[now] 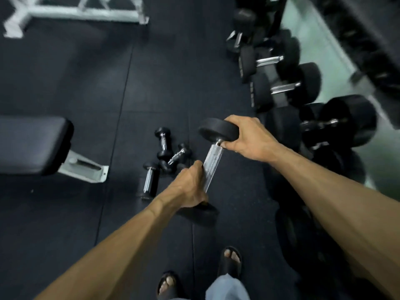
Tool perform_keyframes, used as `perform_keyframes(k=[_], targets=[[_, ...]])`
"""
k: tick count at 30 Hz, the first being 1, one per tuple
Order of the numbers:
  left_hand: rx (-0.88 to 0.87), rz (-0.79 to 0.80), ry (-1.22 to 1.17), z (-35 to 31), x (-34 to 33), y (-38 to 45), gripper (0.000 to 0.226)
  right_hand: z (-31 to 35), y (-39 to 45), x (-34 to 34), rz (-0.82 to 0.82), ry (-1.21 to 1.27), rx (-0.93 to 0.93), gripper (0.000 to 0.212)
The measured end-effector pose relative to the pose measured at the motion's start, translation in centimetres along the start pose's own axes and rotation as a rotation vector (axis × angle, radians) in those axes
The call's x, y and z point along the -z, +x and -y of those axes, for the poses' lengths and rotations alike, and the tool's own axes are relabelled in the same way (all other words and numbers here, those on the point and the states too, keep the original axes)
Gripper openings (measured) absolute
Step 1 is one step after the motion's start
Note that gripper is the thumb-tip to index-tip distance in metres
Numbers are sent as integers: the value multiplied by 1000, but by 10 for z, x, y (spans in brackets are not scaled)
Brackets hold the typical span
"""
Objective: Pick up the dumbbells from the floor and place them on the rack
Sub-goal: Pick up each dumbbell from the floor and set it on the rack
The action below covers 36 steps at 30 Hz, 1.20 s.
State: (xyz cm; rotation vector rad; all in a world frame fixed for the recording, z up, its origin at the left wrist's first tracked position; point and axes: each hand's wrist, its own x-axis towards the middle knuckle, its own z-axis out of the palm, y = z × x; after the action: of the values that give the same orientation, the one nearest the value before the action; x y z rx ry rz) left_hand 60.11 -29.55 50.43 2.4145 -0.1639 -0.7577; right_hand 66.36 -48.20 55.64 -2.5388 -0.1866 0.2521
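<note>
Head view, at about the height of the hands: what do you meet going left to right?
Black padded bench → small black dumbbells lying on the floor → left hand on the knurled chrome handle of the lifted black dumbbell → right hand on its upper head → large black dumbbells on the rack.

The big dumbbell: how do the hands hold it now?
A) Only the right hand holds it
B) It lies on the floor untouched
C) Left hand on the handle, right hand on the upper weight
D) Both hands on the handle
C: the left hand wraps the big dumbbell at its handle, and the right hand grips the upper weight.
</note>
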Motion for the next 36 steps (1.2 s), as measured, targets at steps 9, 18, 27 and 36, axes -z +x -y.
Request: perform_keyframes(k=[9,18,27,36], targets=[[-313,44,148,-182,14,-12,51,-43,-97,177,-264,-53,-109,40],[-510,204,203,-370,-80,-4,57,-168,-218,304,-384,-87,-308,31],[-668,401,277,-507,-193,2,62,-274,-338,374,-419,-116,-599,36],[-733,516,411,-545,-247,38,57,-350,-369,361,-436,21,-734,35]])
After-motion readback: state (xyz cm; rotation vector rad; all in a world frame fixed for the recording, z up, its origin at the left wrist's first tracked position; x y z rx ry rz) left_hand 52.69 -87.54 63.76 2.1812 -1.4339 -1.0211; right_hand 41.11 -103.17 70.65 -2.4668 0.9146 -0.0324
